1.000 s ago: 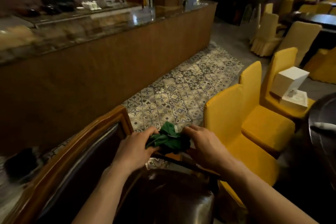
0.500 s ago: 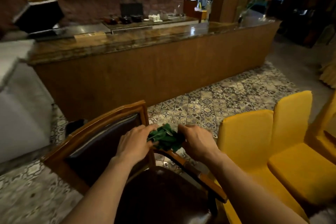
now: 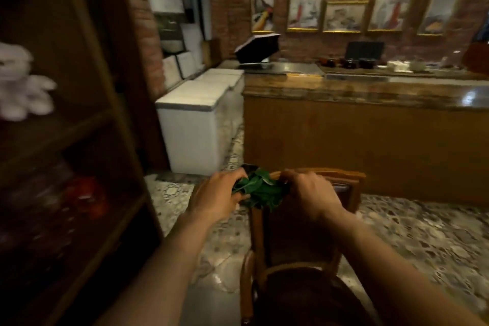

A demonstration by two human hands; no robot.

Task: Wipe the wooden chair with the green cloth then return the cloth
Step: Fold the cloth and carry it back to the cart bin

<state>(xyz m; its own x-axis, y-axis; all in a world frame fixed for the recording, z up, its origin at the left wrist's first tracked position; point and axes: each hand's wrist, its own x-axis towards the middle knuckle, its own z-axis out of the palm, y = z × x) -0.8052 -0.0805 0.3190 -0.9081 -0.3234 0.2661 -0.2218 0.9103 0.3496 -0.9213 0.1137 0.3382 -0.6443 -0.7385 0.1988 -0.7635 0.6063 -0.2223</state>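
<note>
The green cloth (image 3: 260, 189) is bunched into a wad between both my hands, held in front of me above the wooden chair's backrest. My left hand (image 3: 218, 194) grips its left side and my right hand (image 3: 309, 193) grips its right side. The wooden chair (image 3: 344, 184) has an orange-brown frame and a dark glossy seat; its backrest lies just beyond my hands and its seat sits low between my forearms. The frame is blurred.
A dark wooden shelf unit (image 3: 79, 140) fills the left side, with a white plush toy (image 3: 18, 87) on it. White chest cabinets (image 3: 195, 124) stand ahead on the left. A long wooden counter (image 3: 370, 140) crosses behind the chair. Patterned tile floor (image 3: 423, 233) spreads around.
The view has swung far to the left: the yellow chairs have left the frame and the shelf unit and white cabinets have come in. Both hands still hold the cloth.
</note>
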